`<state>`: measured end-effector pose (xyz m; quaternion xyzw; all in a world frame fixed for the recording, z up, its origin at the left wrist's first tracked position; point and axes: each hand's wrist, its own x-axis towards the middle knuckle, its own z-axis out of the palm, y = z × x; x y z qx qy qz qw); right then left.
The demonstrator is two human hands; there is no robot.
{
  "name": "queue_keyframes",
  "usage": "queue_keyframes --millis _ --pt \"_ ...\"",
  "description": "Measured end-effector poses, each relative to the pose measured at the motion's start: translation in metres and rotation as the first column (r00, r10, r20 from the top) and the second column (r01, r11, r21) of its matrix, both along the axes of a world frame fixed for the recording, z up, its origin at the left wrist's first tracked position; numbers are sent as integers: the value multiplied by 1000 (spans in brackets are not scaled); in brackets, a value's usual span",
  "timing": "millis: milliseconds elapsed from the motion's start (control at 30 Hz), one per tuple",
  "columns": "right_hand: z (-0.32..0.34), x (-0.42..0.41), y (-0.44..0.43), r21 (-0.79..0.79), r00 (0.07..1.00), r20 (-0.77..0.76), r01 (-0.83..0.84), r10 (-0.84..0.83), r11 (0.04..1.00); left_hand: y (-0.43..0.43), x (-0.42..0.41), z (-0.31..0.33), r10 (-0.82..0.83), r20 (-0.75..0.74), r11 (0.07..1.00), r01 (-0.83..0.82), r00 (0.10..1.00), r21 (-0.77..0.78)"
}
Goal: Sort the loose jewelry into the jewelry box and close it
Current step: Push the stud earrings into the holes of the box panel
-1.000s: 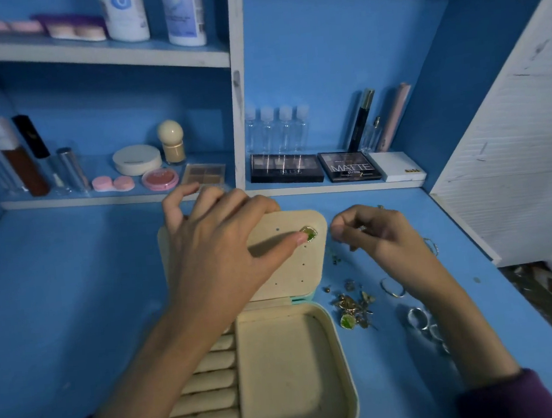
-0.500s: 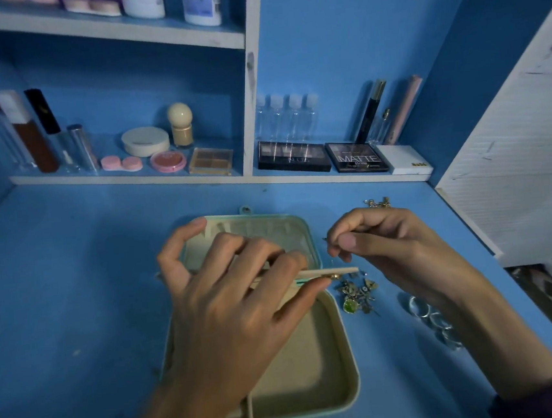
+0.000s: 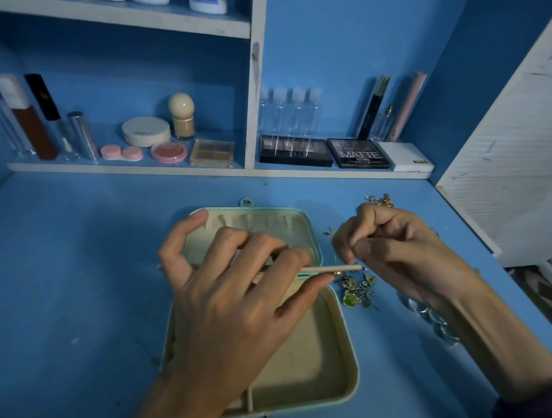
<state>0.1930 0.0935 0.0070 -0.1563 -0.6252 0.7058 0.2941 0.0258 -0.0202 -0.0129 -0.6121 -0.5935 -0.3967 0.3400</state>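
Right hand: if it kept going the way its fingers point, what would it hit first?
Probably the right hand first meets the panel edge, held by the left hand; depth is unclear.

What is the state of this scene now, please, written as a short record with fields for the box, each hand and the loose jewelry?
box: jewelry box lies open on the blue table
left hand: left hand holds the earring panel level above the box
right hand: right hand pinches a small piece at the panel's right end; too small to identify
loose jewelry: small pile right of the box; rings beneath the right wrist; chain beyond the right hand
task: box not yet closed
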Motion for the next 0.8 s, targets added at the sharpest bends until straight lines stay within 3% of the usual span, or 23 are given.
queue_keyframes --millis 800 --pt "5 -10 -12 -144 998 -5 62 -63 988 0 0 0 -11 25 1000 11 1000 -3"
